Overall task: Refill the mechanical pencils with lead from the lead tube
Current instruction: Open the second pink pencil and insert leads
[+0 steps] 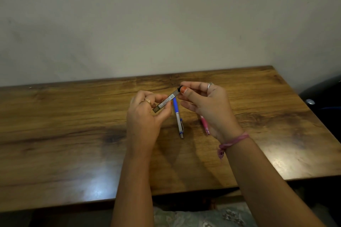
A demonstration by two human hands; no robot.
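lead tube [167, 101]: light, slick, leads snap easy
left hand [144, 116]: fingers pinch low end
right hand [206, 101]: pinches cap, frame centre

Bare table [73, 134] flanks the blue pencil [178, 116] and pink pencil [204, 123].

I see a brown wood-grain surface [73, 125] with darker streaks and pale glare patches. The slim lead tube [167, 101] is grey-clear with a white printed label and a black cap. One mechanical pencil [178, 116] is blue and silver-grey; the other pencil [204, 124] is pink. A pink thread band [232, 142] circles the wrist; one thumbnail [184, 89] is orange. The wall [166, 24] is off-white.
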